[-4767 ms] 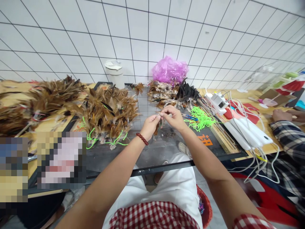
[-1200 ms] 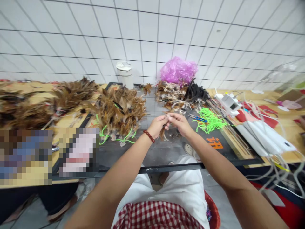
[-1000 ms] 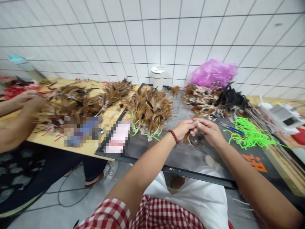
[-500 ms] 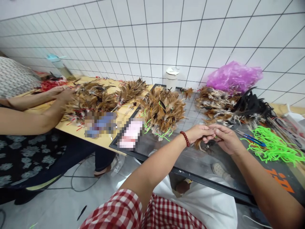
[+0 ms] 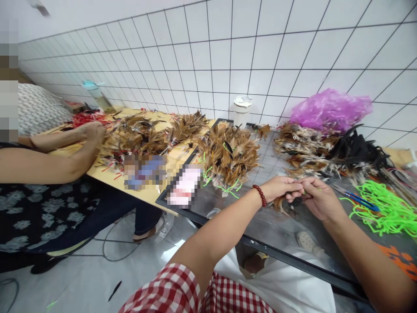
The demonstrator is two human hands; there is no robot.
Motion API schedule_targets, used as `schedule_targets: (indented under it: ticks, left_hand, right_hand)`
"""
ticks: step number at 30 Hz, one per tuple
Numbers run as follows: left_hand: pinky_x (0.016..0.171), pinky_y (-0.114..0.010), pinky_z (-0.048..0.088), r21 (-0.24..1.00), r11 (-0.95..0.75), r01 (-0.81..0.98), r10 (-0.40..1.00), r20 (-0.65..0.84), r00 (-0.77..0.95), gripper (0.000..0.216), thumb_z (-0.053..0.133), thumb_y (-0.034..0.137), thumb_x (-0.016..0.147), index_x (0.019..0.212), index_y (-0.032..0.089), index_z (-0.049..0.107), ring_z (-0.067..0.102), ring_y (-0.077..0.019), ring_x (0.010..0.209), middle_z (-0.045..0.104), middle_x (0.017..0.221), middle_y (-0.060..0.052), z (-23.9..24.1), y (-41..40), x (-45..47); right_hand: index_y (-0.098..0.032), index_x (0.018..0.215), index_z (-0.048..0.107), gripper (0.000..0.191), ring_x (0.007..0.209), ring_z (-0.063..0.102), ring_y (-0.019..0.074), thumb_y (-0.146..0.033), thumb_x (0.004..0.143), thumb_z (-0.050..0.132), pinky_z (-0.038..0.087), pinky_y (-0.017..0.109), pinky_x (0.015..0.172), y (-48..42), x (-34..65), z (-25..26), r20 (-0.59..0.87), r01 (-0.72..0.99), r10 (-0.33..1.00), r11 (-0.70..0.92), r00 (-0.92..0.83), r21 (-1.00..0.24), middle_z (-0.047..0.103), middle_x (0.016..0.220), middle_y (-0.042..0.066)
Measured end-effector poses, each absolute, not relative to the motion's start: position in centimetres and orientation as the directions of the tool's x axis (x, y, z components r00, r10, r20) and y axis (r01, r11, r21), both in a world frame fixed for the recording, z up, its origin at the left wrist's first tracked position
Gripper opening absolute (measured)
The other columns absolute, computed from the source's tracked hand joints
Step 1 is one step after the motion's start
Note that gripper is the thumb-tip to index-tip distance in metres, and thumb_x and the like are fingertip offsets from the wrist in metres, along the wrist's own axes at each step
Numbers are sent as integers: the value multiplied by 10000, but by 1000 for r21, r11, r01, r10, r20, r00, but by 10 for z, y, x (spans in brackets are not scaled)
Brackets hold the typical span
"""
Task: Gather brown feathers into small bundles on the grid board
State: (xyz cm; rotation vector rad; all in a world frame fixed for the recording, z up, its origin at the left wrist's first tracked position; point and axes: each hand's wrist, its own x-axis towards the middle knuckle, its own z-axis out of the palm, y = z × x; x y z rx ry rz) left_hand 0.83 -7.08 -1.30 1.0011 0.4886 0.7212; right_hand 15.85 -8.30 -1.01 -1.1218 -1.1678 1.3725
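Over the glossy dark tabletop (image 5: 257,219), my left hand (image 5: 282,188) and my right hand (image 5: 321,198) meet with their fingertips pinched together. A small bunch of brown and dark feathers (image 5: 282,206) hangs beneath the fingers of my left hand. My right hand pinches what looks like a bit of green cord, mostly hidden by the fingers. To the right lies a heap of bright green cords (image 5: 386,213), with a blue-handled pointed tool (image 5: 363,201) on its near-left side. Left of my hands, a pile of brown feather bunches (image 5: 233,152) has green cord ends sticking out.
Loose feathers (image 5: 302,145), black feathers (image 5: 358,145) and a purple plastic bag (image 5: 329,108) lie along the wall. A white lidded cup (image 5: 242,113) stands behind the feather pile. At the left, another person's hands (image 5: 94,130) are beside more feathers and red cords (image 5: 87,118).
The view has shifted, so everything sits a little farther right and lower. My hands stay pinched together, with only slight movement of the fingers.
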Motion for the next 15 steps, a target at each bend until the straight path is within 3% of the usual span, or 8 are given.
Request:
schedule_targets:
  ticks: [9,15]
  left_hand:
    - [479,-222,325,913,293,-284,782,-57,620,395,699,488,669,747,121,578,382,-29,439,464,543,68,-14,-72,13]
    - [474,-233,321,922,259,-288,794,-34,607,227,611,368,774,721,148,591,395,-39,445,447,531,62,-18,-73,16]
  right_hand:
    - [-285,652,662,198,532,468,127,-427,599,789,366,297,520,-78,161,-16,-15,-150,997,-26,-77,-988,507,620,8]
    - [-285,650,668,184,553,458,129,-410,603,795,358,302,528,-77,165,-19,-7,-177,999,-16,-53,-984,512,657,20]
